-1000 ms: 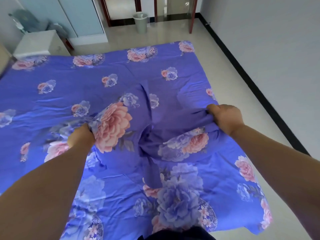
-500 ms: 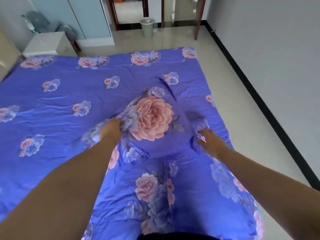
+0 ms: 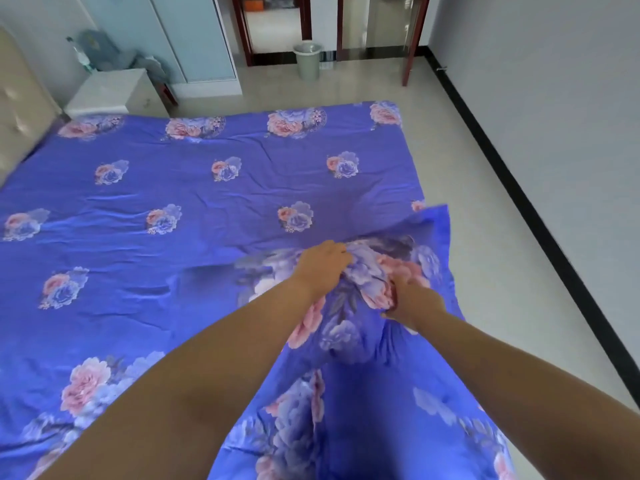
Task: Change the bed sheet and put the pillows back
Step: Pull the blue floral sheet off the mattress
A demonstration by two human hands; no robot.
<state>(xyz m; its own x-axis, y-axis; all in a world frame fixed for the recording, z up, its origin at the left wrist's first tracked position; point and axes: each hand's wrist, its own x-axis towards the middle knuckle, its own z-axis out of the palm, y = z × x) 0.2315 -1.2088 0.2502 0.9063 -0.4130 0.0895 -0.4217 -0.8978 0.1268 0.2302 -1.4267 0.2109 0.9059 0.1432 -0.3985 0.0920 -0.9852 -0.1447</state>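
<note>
Both hands now bunched close together on one fold of cloth, where half a second ago spread well apart across it. Left hand (image 3: 323,268) curled over the gathered blue floral bed sheet (image 3: 207,188), fingers closed into the fabric. Right hand (image 3: 412,301) just beside it, toward the floor side, gripping the same bunch near the big pink flower print. Beyond the right hand, a corner flap (image 3: 434,226) of the same cloth lifted and hanging past the bed's edge, above the pale floor. Away from both hands, the rest of the sheet lying spread flat over the mattress with light wrinkles.

Judged from this: loose fabric gathered in from two points to one, so probably mid-way through pulling or folding this layer, with the sheet change unfinished. No pillows anywhere in view, so that part not yet begun.

No brand, label or readable writing anywhere; only the flower pattern.
</note>
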